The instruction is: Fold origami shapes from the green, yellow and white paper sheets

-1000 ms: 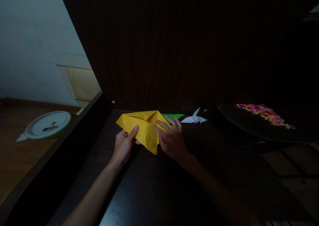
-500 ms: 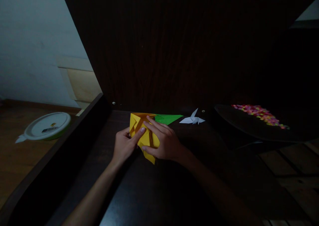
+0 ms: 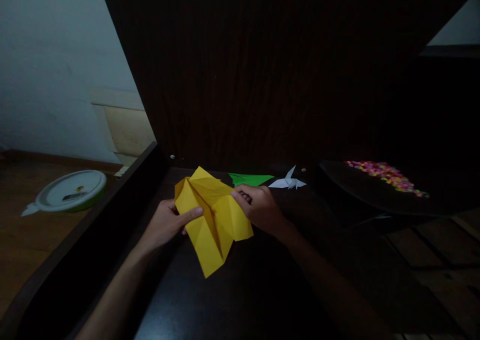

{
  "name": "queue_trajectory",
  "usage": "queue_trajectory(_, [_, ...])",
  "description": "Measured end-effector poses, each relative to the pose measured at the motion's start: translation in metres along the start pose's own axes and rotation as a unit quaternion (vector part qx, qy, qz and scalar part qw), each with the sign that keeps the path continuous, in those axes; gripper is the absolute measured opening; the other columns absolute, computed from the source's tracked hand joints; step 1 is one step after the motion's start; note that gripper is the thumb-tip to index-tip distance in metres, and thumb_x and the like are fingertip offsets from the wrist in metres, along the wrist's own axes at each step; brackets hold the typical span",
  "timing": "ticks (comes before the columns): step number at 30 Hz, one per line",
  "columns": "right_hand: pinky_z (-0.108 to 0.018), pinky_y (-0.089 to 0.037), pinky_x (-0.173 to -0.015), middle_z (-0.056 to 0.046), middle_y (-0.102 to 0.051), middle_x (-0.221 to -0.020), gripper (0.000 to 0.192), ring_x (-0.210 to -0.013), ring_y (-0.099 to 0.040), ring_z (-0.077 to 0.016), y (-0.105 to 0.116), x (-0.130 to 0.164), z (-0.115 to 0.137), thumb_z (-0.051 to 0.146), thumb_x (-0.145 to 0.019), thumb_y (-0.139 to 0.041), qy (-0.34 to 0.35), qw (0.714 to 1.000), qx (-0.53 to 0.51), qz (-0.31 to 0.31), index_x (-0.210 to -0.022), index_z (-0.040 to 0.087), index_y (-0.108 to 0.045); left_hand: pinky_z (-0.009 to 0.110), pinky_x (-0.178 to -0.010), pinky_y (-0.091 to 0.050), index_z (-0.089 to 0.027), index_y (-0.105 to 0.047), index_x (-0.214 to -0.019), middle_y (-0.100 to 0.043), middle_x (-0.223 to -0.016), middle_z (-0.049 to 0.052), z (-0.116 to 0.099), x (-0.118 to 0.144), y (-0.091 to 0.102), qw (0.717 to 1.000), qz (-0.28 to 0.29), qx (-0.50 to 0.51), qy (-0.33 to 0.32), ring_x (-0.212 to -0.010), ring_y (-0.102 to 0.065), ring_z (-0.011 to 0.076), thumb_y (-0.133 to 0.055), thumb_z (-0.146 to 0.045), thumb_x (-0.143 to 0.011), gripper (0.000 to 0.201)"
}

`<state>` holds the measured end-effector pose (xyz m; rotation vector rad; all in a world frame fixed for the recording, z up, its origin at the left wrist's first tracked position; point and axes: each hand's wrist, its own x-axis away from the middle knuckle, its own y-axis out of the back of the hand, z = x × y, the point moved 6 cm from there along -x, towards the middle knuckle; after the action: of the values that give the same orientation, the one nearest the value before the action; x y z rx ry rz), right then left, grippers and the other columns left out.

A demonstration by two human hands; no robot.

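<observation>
A creased sheet of yellow origami paper (image 3: 210, 215) is spread between my two hands above the dark tabletop, its folds standing up unevenly. My left hand (image 3: 168, 222) grips its left side, thumb on top and the other fingers mostly hidden underneath. On the right, my right hand (image 3: 258, 205) pinches the upper right part between thumb and curled fingers. Just behind the right hand lies a green folded paper (image 3: 252, 180), partly covered by it. A white origami bird (image 3: 288, 181) rests to the right of the green piece.
A dark wooden panel (image 3: 255, 80) rises behind the tabletop (image 3: 180, 300). At the right, a dark surface (image 3: 348, 190) holds a pile of small pink and yellow pieces (image 3: 386, 175). Left of the raised side edge (image 3: 93, 230), a white-lidded container (image 3: 71, 190) stands lower down.
The yellow paper has gone from a compact folded bundle to a wider, opened sheet. My hands have moved apart, the left one leftward, and the right hand now pinches the paper's right side.
</observation>
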<state>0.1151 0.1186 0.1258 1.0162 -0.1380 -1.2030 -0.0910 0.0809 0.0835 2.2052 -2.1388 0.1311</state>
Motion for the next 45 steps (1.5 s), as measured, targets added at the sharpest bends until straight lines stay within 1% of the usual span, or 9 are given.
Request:
queue_trajectory(5, [-0.026, -0.042, -0.059, -0.003, -0.066, -0.074, 0.021, -0.067, -0.060, -0.0161, -0.009, -0.023, -0.050, 0.033, -0.086, -0.055, -0.128, 0.967, -0.209, 0.064, -0.074, 0.017, -0.062, 0.023, -0.039, -0.042, -0.013, -0.075, -0.069, -0.072, -0.061, 0.009, 0.028, 0.020, 0.047, 0.993, -0.100, 0.013, 0.056, -0.045, -0.060, 0.0185, -0.089, -0.042, -0.056, 0.034])
queue_trajectory(12, [-0.024, -0.040, -0.053, 0.002, -0.060, -0.057, 0.017, -0.054, -0.053, -0.0123, -0.038, -0.081, -0.081, 0.029, -0.073, -0.068, -0.125, 0.942, -0.254, 0.181, -0.063, 0.015, -0.065, 0.027, -0.048, -0.048, -0.014, -0.073, -0.070, -0.072, -0.067, 0.007, 0.045, 0.067, 0.087, 0.973, -0.220, -0.023, 0.067, -0.058, -0.065, 0.0224, -0.085, -0.053, -0.059, 0.042])
queue_trajectory(15, [-0.024, -0.044, -0.057, 0.002, -0.063, -0.058, 0.012, -0.057, -0.056, -0.0120, -0.056, -0.105, -0.075, 0.022, -0.067, -0.075, -0.099, 0.939, -0.265, 0.194, -0.060, 0.014, -0.069, 0.026, -0.046, -0.046, -0.018, -0.064, -0.058, -0.066, -0.058, 0.002, 0.033, 0.095, 0.102, 0.936, -0.314, -0.159, 0.005, -0.053, -0.059, 0.0197, -0.078, -0.054, -0.069, 0.040])
queue_trajectory(19, [-0.027, -0.051, -0.069, -0.002, -0.074, -0.077, 0.010, -0.074, -0.067, -0.0152, -0.080, -0.129, -0.058, 0.021, -0.074, -0.073, -0.066, 0.947, -0.282, 0.141, -0.067, 0.014, -0.074, 0.037, -0.084, -0.054, -0.028, -0.071, -0.101, -0.073, -0.101, 0.001, -0.004, 0.130, 0.099, 0.841, -0.400, -0.299, -0.209, -0.094, -0.067, 0.0274, -0.063, -0.039, -0.087, 0.020])
queue_trajectory(24, [-0.028, -0.049, -0.075, -0.007, -0.075, -0.101, 0.030, -0.089, -0.070, -0.0162, -0.098, -0.141, -0.044, 0.022, -0.088, -0.052, -0.055, 0.951, -0.291, 0.092, -0.081, 0.008, -0.077, 0.046, -0.104, -0.049, -0.045, -0.052, -0.138, -0.053, -0.146, -0.004, -0.022, 0.139, 0.063, 0.786, -0.199, -0.439, -0.387, -0.122, -0.059, 0.0307, -0.050, -0.019, -0.091, 0.054])
queue_trajectory(30, [-0.026, -0.055, -0.070, -0.010, -0.077, -0.096, 0.027, -0.077, -0.071, -0.0148, -0.090, -0.133, -0.072, 0.008, -0.088, -0.051, -0.076, 0.960, -0.251, 0.100, -0.097, 0.015, -0.075, 0.042, -0.110, -0.046, -0.029, -0.048, -0.144, -0.054, -0.145, 0.007, 0.032, 0.116, 0.032, 0.738, 0.006, -0.544, -0.399, -0.131, -0.052, 0.0280, -0.052, -0.010, -0.089, 0.058])
queue_trajectory(37, [-0.035, -0.046, -0.093, -0.009, -0.071, -0.108, 0.017, -0.102, -0.063, -0.0180, -0.089, -0.124, -0.040, 0.017, -0.093, -0.054, 0.001, 0.990, -0.130, 0.056, -0.096, 0.016, -0.071, 0.051, -0.112, -0.039, -0.024, -0.044, -0.145, -0.043, -0.153, 0.011, 0.083, 0.091, 0.036, 0.745, 0.025, -0.591, -0.308, -0.139, -0.042, 0.0300, -0.048, -0.022, -0.094, 0.052])
queue_trajectory(42, [-0.037, -0.042, -0.100, -0.011, -0.070, -0.113, 0.017, -0.109, -0.060, -0.0206, -0.125, -0.117, 0.019, 0.021, -0.093, -0.058, 0.088, 0.987, -0.061, 0.117, -0.102, 0.014, -0.070, 0.062, -0.110, -0.035, -0.024, -0.011, -0.158, -0.031, -0.158, 0.015, 0.082, 0.081, 0.037, 0.752, 0.012, -0.614, -0.240, -0.144, -0.031, 0.0366, -0.051, -0.044, -0.094, 0.078])
queue_trajectory(45, [-0.037, -0.040, -0.105, -0.015, -0.066, -0.125, 0.027, -0.120, -0.057, -0.0225, -0.154, -0.111, 0.034, 0.027, -0.096, -0.055, 0.116, 0.979, -0.024, 0.163, -0.113, 0.011, -0.068, 0.071, -0.107, -0.028, -0.026, -0.009, -0.157, -0.029, -0.158, 0.017, 0.082, 0.076, 0.034, 0.746, 0.054, -0.629, -0.212, -0.144, -0.026, 0.0430, -0.054, -0.066, -0.086, 0.094])
